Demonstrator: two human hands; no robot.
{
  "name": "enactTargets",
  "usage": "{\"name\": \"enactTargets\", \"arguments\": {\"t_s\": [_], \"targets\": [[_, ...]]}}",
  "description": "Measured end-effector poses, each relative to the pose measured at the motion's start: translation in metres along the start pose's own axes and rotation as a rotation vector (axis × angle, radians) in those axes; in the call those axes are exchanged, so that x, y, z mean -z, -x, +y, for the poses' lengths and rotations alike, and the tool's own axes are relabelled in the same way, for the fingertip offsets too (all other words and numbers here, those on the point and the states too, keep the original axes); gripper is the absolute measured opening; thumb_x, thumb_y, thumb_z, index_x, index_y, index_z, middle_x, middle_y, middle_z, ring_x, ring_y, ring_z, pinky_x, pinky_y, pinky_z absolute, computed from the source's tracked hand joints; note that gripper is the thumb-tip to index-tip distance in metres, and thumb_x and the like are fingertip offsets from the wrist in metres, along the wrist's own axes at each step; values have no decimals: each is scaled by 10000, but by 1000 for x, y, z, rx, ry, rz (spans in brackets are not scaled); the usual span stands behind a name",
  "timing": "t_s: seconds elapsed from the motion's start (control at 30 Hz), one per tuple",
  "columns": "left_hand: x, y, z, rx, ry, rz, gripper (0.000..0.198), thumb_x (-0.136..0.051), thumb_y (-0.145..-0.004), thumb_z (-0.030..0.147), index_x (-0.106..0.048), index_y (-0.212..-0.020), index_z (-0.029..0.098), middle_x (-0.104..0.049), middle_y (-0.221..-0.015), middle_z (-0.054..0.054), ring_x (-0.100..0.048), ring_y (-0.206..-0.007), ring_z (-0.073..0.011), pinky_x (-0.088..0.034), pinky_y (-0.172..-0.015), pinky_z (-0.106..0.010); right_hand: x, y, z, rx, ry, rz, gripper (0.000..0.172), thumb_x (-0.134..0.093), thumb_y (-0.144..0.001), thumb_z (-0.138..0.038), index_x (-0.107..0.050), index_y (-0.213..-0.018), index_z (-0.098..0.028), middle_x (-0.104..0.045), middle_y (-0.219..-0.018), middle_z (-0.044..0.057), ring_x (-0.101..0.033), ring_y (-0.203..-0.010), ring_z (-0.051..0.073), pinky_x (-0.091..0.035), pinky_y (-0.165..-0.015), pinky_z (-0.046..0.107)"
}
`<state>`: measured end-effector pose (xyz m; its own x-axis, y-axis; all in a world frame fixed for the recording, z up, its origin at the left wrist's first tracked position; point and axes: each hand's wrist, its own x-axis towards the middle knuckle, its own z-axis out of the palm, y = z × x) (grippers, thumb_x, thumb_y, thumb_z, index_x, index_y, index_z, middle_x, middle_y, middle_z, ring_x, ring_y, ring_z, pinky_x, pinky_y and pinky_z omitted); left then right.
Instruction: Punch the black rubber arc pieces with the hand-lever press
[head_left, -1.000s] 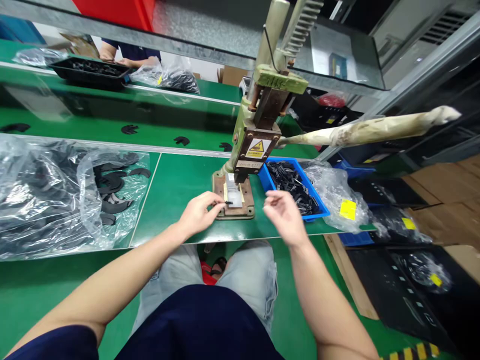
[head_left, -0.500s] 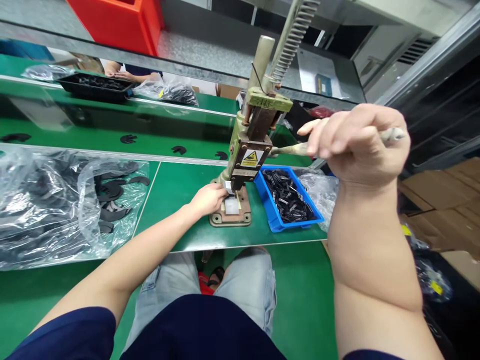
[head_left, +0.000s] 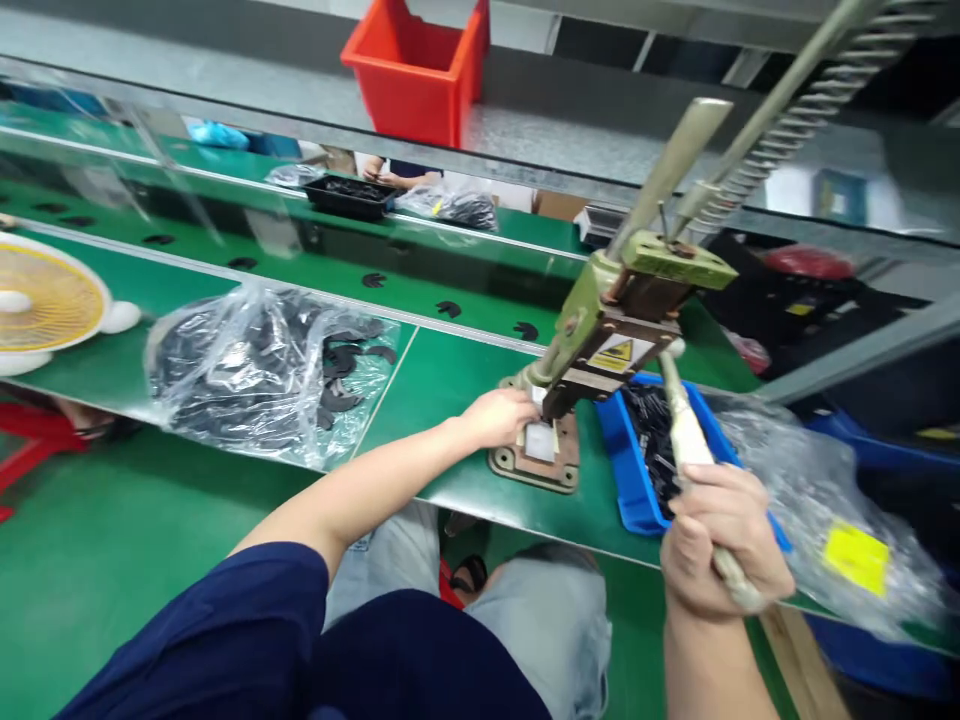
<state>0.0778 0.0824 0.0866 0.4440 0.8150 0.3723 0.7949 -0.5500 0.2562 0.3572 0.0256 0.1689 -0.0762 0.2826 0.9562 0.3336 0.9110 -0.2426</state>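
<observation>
A green hand press (head_left: 615, 320) stands on the green bench, with a brown base plate (head_left: 536, 460) and a white block under its ram. My left hand (head_left: 499, 415) rests at the left side of the base, fingers tucked against the workpiece; what it pinches is hidden. My right hand (head_left: 720, 540) is closed around the cloth-wrapped press lever (head_left: 686, 430), which now points down toward me. A blue bin (head_left: 637, 480) of small black parts sits just right of the press.
A clear bag of black curved parts (head_left: 262, 370) lies to the left, with a yellow fan (head_left: 45, 300) beyond it. A second plastic bag with a yellow label (head_left: 855, 555) is at right. A red bin (head_left: 416, 65) sits on the shelf above. Another person's hands are at a black tray (head_left: 352, 195).
My right hand took hold of the lever and pulled it from near level down toward me. My left hand stayed at the press base. My view swung left.
</observation>
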Motion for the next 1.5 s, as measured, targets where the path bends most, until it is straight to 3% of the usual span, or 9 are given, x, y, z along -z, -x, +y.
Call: {"name": "enactTargets", "arguments": {"t_s": [0.13,0.27,0.4,0.53,0.73,0.9,1.17,1.37,1.5], "targets": [[24,26,-31,110,-31,-36,300,-546,-1083,259,-783,-1265,242,-797,-1278,-82,-729,-1210,-227,-551,-1091,-328,-9,11,5,-18,0,117,322,-703,-880,-331,-546,-614,-239,-634,-604,-14,-752,-785,258,-558,-888,529],[72,73,-116,395,-147,-54,328,-577,-981,153,-774,-1241,124,-776,-1260,-221,-735,-1188,-346,-554,-1102,-500,-13,11,6,-30,11,173,334,-702,-871,-365,-540,-599,-257,-621,-583,-15,-743,-735,270,-563,-828,531],[106,111,-196,648,-281,-217,546,-628,-860,114,-703,-1400,151,-718,-1421,-178,-678,-1313,-303,-500,-1166,-403,-19,12,9,-27,2,260,358,-705,-852,-377,-511,-570,-270,-576,-538,-14,-716,-667,272,-559,-784,530],[106,124,-222,638,-281,-311,484,-606,-890,173,-732,-1358,190,-733,-1410,-119,-681,-1282,-253,-484,-1150,-319,-22,10,11,-20,-7,267,359,-708,-827,-397,-503,-561,-272,-563,-522,-8,-693,-626,275,-541,-745,534],[97,123,-222,617,-326,-318,431,-499,-1000,225,-685,-1363,88,-728,-1292,-215,-688,-1201,-313,-484,-1117,-401,-17,8,0,-46,-12,191,322,-703,-854,-360,-516,-609,-266,-579,-557,-19,-703,-692,262,-539,-835,549],[93,120,-215,572,-330,-299,362,-506,-1021,273,-721,-1293,167,-719,-1160,-143,-704,-1069,-267,-526,-1034,-344,-13,10,-8,-101,1,132,271,-667,-889,-333,-536,-660,-270,-599,-601,-23,-714,-753,261,-535,-881,571],[42,77,-98,230,15,-197,330,-572,-1019,290,-688,-1326,261,-735,-1218,-100,-729,-1097,-262,-575,-983,-366,-10,13,-11,-127,-41,97,204,-654,-875,-262,-551,-699,-270,-616,-644,-29,-723,-819,269,-517,-966,593],[-10,64,-42,578,654,-33,226,-721,-951,440,-632,-954,232,-726,-796,-4,-704,-688,-174,-562,-665,-291,-8,13,-12,-129,-38,71,236,-652,-901,-300,-538,-697,-268,-599,-633,-11,-715,-846,287,-492,-973,605],[-12,53,-37,769,1036,44,419,-829,-881,534,-567,-881,207,-702,-668,12,-650,-536,-120,-506,-548,-227,-9,13,-11,-126,-67,81,230,-663,-897,-294,-543,-703,-266,-604,-633,-11,-707,-835,280,-487,-957,596]]}}
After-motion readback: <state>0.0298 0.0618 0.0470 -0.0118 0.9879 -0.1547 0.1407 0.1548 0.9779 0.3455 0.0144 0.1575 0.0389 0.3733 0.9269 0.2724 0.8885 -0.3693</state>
